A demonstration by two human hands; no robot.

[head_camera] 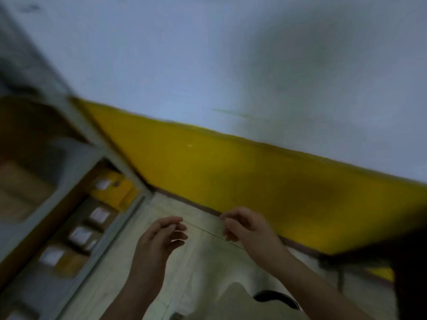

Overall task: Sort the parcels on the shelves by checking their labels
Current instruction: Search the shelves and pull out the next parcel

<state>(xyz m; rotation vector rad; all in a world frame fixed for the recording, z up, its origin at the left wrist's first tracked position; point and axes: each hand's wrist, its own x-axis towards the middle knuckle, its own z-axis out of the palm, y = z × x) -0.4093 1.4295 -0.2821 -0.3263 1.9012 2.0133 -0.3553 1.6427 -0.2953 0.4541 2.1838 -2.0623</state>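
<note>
Parcel labels (99,214) (motion-blurred) cannot be read.

shelves (76,158): grey metal rack at left, blurred | on them: brown cardboard parcels (76,236) with white labels, one yellow parcel (115,190) | floor (203,262): pale tiles, bare near rack

A pale grey-white wall (231,54) is filling the view from ten to three o'clock, a yellow band (231,176) is running beneath it, and pale floor tiles (203,262) are showing at six o'clock.
</note>
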